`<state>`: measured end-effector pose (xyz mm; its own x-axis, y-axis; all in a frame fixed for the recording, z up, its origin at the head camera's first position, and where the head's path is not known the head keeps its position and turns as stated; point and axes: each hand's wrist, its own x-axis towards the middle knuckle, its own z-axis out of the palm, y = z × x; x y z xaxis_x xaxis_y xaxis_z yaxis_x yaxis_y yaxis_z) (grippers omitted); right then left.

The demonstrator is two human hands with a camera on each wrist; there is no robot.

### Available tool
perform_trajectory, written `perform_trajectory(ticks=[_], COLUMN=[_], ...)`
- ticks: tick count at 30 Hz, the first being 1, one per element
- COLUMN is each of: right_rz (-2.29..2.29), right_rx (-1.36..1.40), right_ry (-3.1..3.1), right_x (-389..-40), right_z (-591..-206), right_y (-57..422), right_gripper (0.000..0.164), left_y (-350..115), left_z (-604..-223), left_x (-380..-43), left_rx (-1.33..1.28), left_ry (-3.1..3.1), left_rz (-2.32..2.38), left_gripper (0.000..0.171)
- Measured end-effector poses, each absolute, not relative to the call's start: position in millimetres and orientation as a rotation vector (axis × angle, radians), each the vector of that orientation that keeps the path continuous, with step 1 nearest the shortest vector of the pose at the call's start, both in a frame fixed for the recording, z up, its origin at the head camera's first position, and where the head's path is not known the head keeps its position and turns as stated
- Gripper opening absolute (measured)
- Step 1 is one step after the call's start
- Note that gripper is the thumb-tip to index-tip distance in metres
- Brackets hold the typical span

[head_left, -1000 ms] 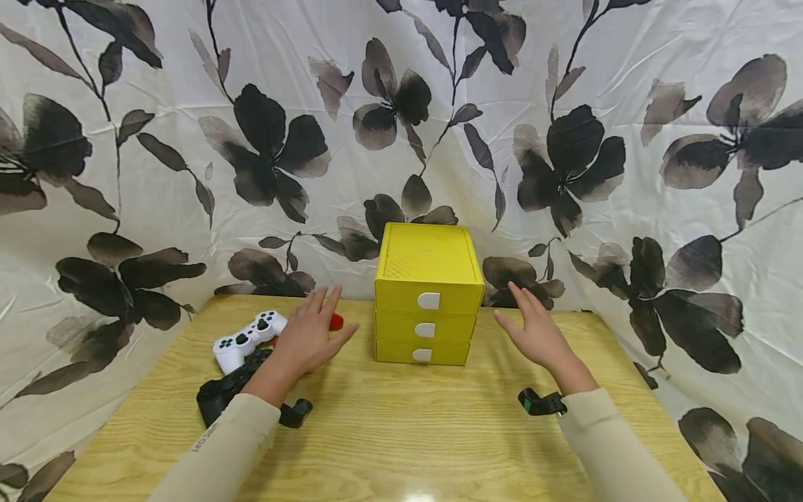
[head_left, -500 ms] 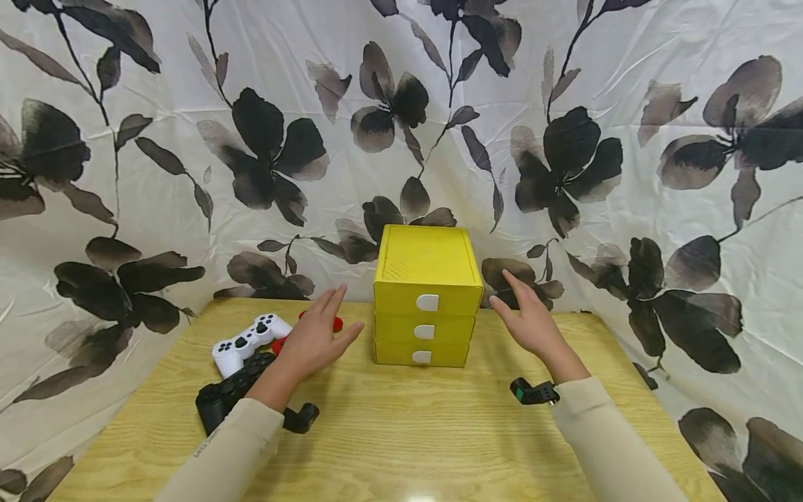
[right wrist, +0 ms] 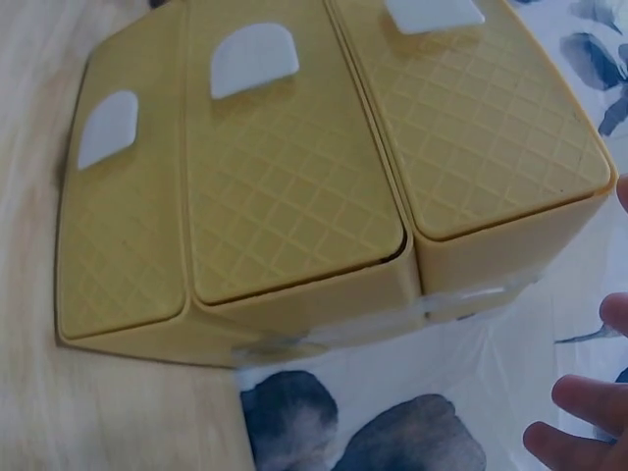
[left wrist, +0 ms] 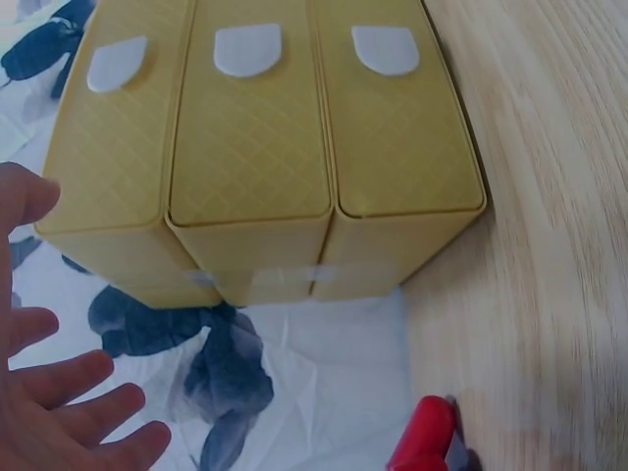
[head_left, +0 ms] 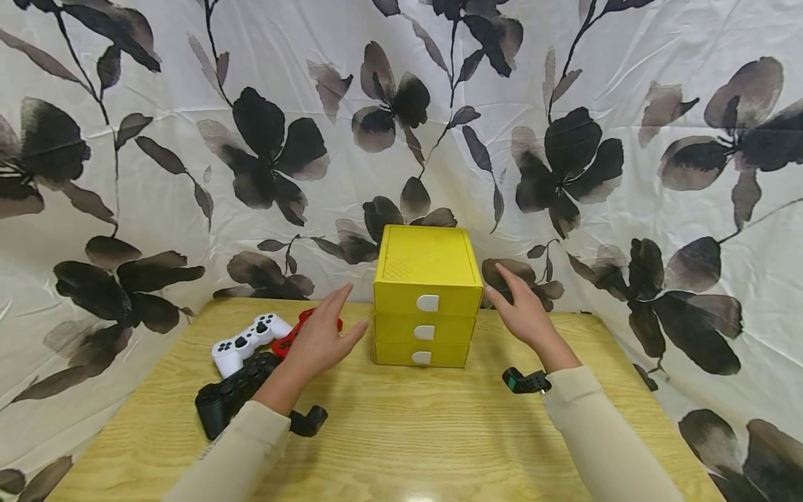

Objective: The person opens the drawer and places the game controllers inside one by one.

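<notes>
A yellow three-drawer box (head_left: 426,296) with white tabs stands at the back middle of the table, all its drawers closed. My left hand (head_left: 316,341) hovers to its left with the fingers spread and nothing held; in the left wrist view its fingers (left wrist: 83,383) are apart from the box. On the other side, my right hand (head_left: 523,310) is raised close to the box's right side, fingers extended and holding nothing. Behind my left hand lies a red game controller (head_left: 285,344), partly covered by it.
A white game controller (head_left: 247,341) and a black game controller (head_left: 228,390) lie at the left of the wooden table (head_left: 414,439), the black one partly under my left forearm. A flower-patterned cloth (head_left: 452,139) hangs behind the table and along both sides.
Both hands have moved inward toward the box, the right one also a little upward. More of the red controller shows beside my left hand. The box has stayed in place.
</notes>
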<state>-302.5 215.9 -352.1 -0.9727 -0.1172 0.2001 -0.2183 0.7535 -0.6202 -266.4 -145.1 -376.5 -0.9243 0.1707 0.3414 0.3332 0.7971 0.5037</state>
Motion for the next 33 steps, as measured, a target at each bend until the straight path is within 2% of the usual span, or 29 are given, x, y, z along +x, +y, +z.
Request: perform_trajectory(ticks=[14, 22, 33], right_rz=[1.074, 1.146, 1.274], right_rx=[0.288, 0.321, 0.384], right_ry=[-2.792, -2.765, -2.772], right_x=[-314, -319, -325], right_z=[-344, -340, -338], right_y=[206, 200, 194], right_gripper=[0.068, 0.064, 0.057], left_y=[-128, -120, -108], left_z=[-379, -378, -380], left_x=[-265, -264, -263], left_rx=[-0.429, -0.450, -0.488], left_ry=[-2.535, -2.441, -2.390], left_rz=[-0.889, -0.884, -0.932], left_gripper=[0.061, 0.045, 0.039])
